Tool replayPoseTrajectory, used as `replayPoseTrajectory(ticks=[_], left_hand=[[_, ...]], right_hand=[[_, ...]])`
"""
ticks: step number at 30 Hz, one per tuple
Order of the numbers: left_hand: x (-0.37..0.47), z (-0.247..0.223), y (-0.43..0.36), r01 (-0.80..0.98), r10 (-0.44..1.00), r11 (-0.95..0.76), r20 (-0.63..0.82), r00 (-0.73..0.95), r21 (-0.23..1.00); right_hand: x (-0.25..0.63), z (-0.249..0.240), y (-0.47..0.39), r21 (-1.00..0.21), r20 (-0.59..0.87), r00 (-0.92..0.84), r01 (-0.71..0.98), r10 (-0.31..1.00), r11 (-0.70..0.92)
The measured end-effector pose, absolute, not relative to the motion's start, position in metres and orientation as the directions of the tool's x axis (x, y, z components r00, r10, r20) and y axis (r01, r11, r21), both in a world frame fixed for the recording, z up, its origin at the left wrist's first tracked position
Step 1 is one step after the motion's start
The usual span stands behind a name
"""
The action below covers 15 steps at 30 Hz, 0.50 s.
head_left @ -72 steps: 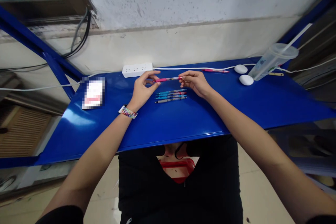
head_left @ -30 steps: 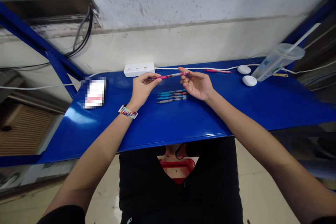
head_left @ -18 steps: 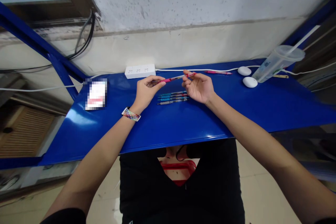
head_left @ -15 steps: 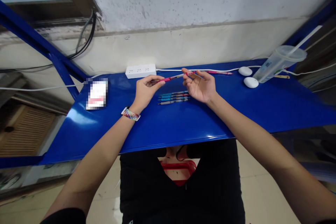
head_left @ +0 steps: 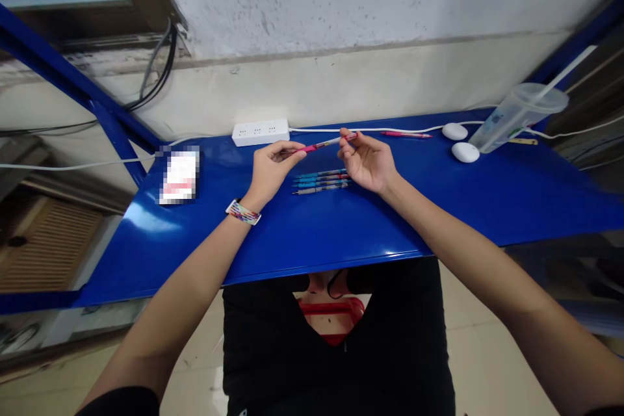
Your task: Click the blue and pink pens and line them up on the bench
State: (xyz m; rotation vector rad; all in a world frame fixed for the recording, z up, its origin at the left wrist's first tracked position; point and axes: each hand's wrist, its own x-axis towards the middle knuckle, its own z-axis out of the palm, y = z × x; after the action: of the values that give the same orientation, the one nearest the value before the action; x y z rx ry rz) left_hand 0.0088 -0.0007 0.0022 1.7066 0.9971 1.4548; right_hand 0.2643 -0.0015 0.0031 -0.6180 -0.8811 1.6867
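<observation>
My left hand point(head_left: 273, 168) pinches the pink end of a pen point(head_left: 325, 143) between thumb and fingertips. The pen is held nearly level above the table, with a clear middle section. At its other end, the fingers of my right hand point(head_left: 369, 162) close around a pink part, palm turned up. Whether the pen is in one piece or parted there I cannot tell. Below the hands lies a row of several blue and grey pens point(head_left: 319, 182), side by side, their right ends partly behind my right hand. Another pink pen point(head_left: 406, 134) lies beyond my right hand.
The blue table point(head_left: 292, 240) meets the wall. A white power strip point(head_left: 260, 132) stands at the back with its cable running right. Two white rounded cases point(head_left: 465, 153) and a clear cup with a straw point(head_left: 509, 120) stand at right. A blurred white item point(head_left: 179, 175) lies left.
My right hand has shifted slightly left, toward my left hand, and its fingers have closed more around the pen's end. My left hand has stayed about where it was.
</observation>
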Motion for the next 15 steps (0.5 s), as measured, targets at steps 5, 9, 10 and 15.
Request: replayPoseTrajectory(ticks=[5, 9, 10, 15], left_hand=[[0.0092, 0.0006, 0.0006, 0.135, 0.879, -0.477, 0.468, 0.095, 0.869], [0.0091, -0.0019, 0.003, 0.144, 0.883, -0.47, 0.462, 0.085, 0.871], [0.0088, -0.0021, 0.0033, 0.147, 0.884, -0.468, 0.46, 0.083, 0.872], [0.0078, -0.0032, 0.0036, 0.144, 0.882, -0.472, 0.462, 0.097, 0.87]], right_hand=[[0.2608, 0.0019, 0.0003, -0.808, 0.036, -0.236, -0.579, 0.971, -0.111], [0.2591, 0.007, -0.0036, -0.843, 0.003, -0.187, -0.528, 0.982, -0.098], [0.2592, 0.0074, -0.0039, -0.856, 0.002, -0.188, -0.508, 0.982, -0.095], [0.2592, 0.0023, 0.0006, -0.83, 0.019, -0.216, -0.548, 0.976, -0.105]])
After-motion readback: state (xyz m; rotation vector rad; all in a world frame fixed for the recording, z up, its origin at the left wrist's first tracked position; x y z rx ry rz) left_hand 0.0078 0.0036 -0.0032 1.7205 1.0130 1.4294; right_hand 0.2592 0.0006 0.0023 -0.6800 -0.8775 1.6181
